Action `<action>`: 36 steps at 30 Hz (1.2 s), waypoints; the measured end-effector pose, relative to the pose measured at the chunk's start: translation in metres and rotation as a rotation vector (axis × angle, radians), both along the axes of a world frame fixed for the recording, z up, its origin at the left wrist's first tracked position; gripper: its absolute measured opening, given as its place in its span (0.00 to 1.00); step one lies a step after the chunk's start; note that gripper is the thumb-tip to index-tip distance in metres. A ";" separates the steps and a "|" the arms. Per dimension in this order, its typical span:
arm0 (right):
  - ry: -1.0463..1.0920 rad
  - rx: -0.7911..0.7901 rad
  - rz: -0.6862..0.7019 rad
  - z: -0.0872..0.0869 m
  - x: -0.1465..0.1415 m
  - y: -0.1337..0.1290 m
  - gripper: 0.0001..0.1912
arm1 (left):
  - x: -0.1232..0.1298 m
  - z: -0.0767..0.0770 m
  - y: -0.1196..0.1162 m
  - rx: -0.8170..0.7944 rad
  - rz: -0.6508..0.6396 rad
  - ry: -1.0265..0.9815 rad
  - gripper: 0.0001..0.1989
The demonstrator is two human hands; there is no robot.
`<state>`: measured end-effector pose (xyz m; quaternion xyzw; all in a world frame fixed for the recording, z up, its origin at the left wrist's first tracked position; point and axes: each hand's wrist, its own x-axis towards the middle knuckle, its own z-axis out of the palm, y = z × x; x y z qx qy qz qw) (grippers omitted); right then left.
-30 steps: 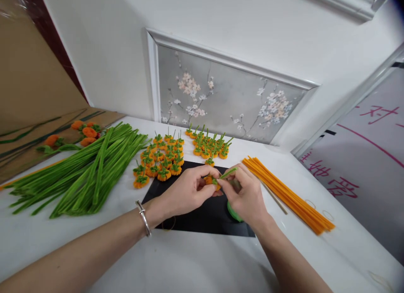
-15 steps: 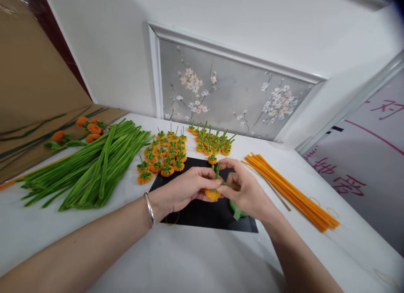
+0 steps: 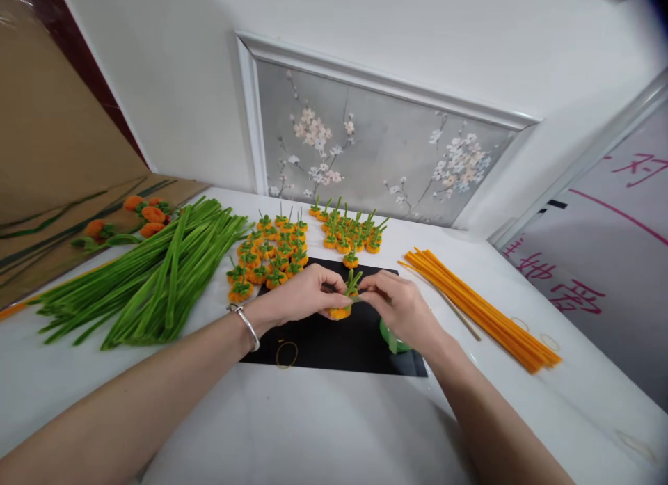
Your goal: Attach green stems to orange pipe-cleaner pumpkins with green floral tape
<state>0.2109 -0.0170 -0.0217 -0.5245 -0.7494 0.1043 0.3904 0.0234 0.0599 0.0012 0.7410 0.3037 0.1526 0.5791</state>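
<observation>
Over the black mat (image 3: pixel 334 349), my left hand (image 3: pixel 300 293) pinches a small orange pipe-cleaner pumpkin (image 3: pixel 342 312) with green stems sticking up from its top. My right hand (image 3: pixel 401 304) is closed just to the right of it. Its thumb and forefinger grip a thin green strip (image 3: pixel 357 298) that reaches the base of the stems. Part of the pumpkin is hidden by my left fingers. Below my right hand lies a green tape roll (image 3: pixel 391 337), partly covered by that hand.
Finished orange pumpkins stand in two groups, a left group (image 3: pixel 268 252) and a back group (image 3: pixel 351 229). Green pipe cleaners (image 3: pixel 156 276) are heaped at left, orange pipe cleaners (image 3: pixel 480 307) at right. A rubber band (image 3: pixel 287 355) lies on the mat. Behind rises a panelled wall (image 3: pixel 386 137).
My hands have shifted slightly left with the pumpkin. My right fingers have moved from around the stems to pinching the strip beside them, and the stems show more fully.
</observation>
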 end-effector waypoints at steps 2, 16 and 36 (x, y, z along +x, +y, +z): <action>-0.168 0.148 0.000 0.000 -0.002 -0.001 0.08 | -0.001 0.001 0.001 0.035 -0.030 0.027 0.11; -0.298 0.225 -0.066 -0.008 -0.005 -0.001 0.09 | -0.001 -0.004 0.008 0.304 0.052 0.017 0.10; -0.160 0.420 0.136 -0.011 -0.013 -0.002 0.12 | 0.003 0.002 -0.005 -0.161 0.118 -0.216 0.14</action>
